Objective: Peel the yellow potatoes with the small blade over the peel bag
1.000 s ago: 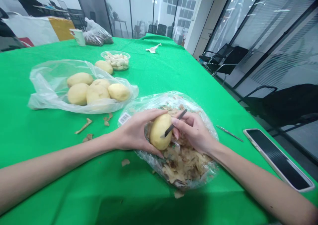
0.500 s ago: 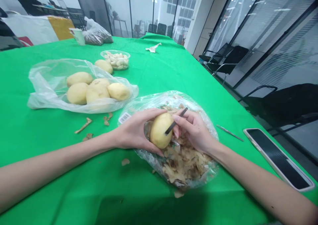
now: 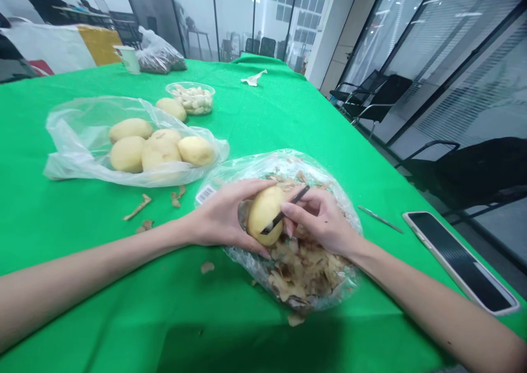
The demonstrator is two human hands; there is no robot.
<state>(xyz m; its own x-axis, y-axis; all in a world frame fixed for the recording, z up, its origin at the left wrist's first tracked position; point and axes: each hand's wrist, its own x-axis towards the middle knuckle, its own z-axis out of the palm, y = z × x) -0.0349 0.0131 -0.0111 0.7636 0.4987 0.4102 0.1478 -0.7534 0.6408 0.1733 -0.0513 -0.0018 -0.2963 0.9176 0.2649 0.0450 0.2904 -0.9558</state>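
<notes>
My left hand (image 3: 233, 219) is wrapped round a pale yellow potato (image 3: 263, 213), thumb below and fingers above. In my right hand (image 3: 319, 219) a narrow dark blade (image 3: 280, 217) with a slanted tip is pinched between thumb and fingers. Its tip lies against the lower front of the potato. Both hands are over a clear plastic bag (image 3: 329, 183), spread on the table and heaped with brown potato peelings (image 3: 304, 277). Part of the potato is covered by my left hand.
Several potatoes lie in a translucent bag (image 3: 78, 137) at left; another potato (image 3: 171, 109) touches a clear tub (image 3: 211, 94) of pale pieces. Loose peelings (image 3: 138, 207) dot the green cloth (image 3: 135, 290). A thin metal tool (image 3: 379, 219) and a phone (image 3: 461, 263) lie at right.
The blade in my right hand has shifted left and slightly down across the potato and lies at a flatter angle. My left hand holds the potato in nearly the same place.
</notes>
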